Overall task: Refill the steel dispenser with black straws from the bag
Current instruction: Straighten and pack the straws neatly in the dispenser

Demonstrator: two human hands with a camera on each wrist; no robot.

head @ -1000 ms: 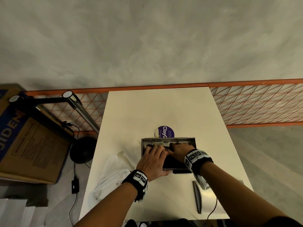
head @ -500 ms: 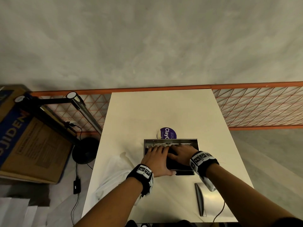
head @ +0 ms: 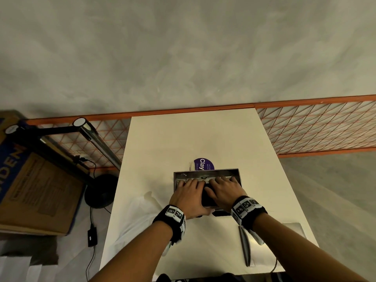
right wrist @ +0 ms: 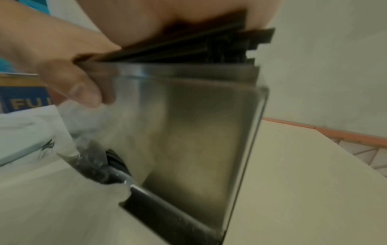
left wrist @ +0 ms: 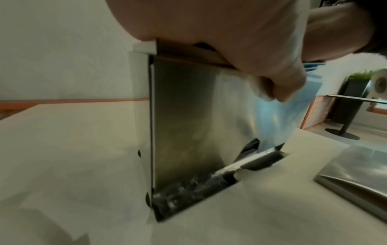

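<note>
Both hands have slid forward since a moment ago and now lie flat, side by side, on top of the black straws (right wrist: 188, 48). The left hand (head: 189, 197) and the right hand (head: 224, 193) press down with straight fingers, so neither grip holds anything. Those straws fill the open top of the steel dispenser (head: 205, 173), which stands on the white counter (head: 195, 139). A crumpled clear bag (head: 140, 216) lies on the counter just left of the dispenser.
</note>
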